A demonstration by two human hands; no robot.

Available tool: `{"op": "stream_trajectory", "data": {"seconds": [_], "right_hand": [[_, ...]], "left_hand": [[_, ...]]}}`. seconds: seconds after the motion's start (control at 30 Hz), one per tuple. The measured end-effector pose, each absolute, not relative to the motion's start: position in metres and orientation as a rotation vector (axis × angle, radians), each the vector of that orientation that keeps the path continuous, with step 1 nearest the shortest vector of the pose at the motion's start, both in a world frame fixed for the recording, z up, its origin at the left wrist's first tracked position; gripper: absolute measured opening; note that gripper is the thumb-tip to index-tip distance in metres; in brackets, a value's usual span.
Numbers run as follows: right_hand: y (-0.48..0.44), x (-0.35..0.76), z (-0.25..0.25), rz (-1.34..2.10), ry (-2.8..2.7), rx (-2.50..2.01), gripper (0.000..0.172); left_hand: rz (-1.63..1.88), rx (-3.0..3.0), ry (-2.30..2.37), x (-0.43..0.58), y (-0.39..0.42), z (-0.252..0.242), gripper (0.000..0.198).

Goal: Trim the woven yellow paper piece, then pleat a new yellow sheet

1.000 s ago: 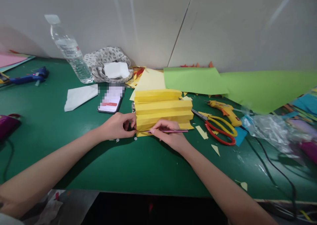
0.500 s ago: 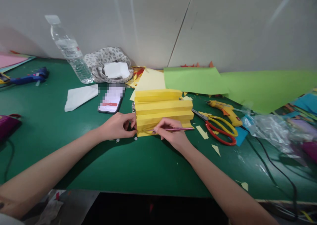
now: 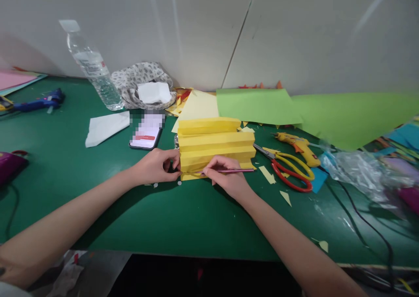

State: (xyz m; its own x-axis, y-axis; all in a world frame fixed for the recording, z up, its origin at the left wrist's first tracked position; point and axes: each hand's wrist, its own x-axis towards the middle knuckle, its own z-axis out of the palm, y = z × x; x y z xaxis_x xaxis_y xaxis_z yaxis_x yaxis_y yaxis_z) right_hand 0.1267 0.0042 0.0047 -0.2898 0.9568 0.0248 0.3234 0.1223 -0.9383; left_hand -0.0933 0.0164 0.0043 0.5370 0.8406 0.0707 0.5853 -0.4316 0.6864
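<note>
A pleated yellow paper [image 3: 216,141] lies on the green table [image 3: 170,218], its folds running left to right. My left hand [image 3: 160,166] pinches the paper's lower left edge between thumb and fingers. Across the lower folds rests my right hand [image 3: 227,175], its fingers closed round a thin pink pen-like stick [image 3: 240,170]. The stick points left, its tip near the bottom fold. Small white dots [image 3: 179,183] lie just below my left fingertips.
Right of the paper are scissors [image 3: 291,170], a yellow glue gun [image 3: 299,148] with a cord, and clear plastic [image 3: 363,175]. Behind lie green sheets [image 3: 255,106]. To the left are a phone [image 3: 147,131], a tissue [image 3: 106,128] and a water bottle [image 3: 94,70].
The pink stick has shifted very slightly left in my right hand. My left hand and the paper look the same.
</note>
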Motion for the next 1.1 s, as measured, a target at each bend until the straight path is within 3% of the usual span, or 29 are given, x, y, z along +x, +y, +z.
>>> {"op": "stream_trajectory", "data": {"seconds": [0.73, 1.1], "right_hand": [[0.001, 0.126, 0.008, 1.175, -1.863, -1.215, 0.011], [0.008, 0.138, 0.004, 1.072, -1.521, -1.185, 0.01]], "left_hand": [[0.624, 2.107, 1.182, -0.095, 0.017, -0.002, 0.021], [0.788, 2.401, 1.313, -0.104, 0.016, 0.0, 0.02]]}}
